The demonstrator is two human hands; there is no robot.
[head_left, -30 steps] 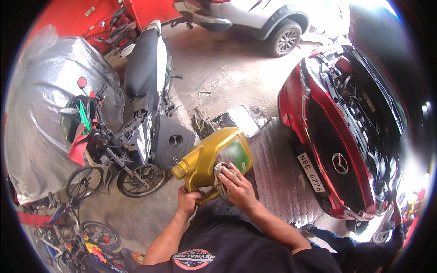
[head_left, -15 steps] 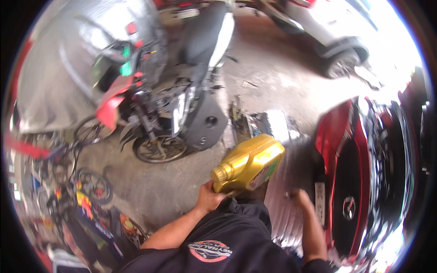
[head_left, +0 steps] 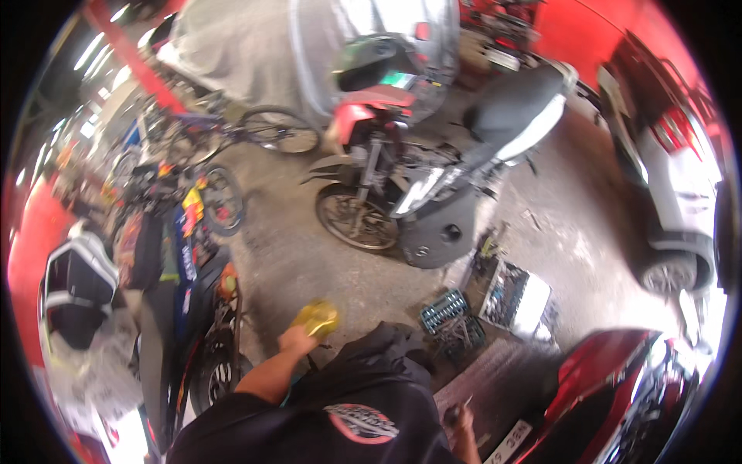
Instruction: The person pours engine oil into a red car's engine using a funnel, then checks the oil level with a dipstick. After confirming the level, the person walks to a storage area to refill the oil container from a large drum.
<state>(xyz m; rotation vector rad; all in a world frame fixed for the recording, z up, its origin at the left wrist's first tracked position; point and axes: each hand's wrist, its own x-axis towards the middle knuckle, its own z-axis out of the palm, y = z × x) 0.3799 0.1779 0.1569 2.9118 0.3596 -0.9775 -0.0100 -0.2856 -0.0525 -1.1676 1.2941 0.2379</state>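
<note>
Hands well apart. L hand (head_left: pixel 294 339) clamped on gold jug (head_left: pixel 320 315), approx 7 o'clock from view ctr. R hand (head_left: pixel 464 425) at 5, blurred, w/ small dark thing (head_left: pixel 450 416) at its fingers; can't tell if gripped. Farther out: open socket case (head_left: pixel 444 308), 4–5 o'clock; red car (head_left: pixel 591 362), 4; motorbike w/ blk seat (head_left: pixel 512 108), 1–2; white vehicle (head_left: pixel 692 205), 3.

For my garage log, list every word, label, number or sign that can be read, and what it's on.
Wording isn't copied out here.
Shirt badge: lettering, blurred.
White plate: characters, blurred, cut off below.
Blue motorcycle panel: lettering, too small and blurred.
Gold container in the left hand: no text readable.
</note>
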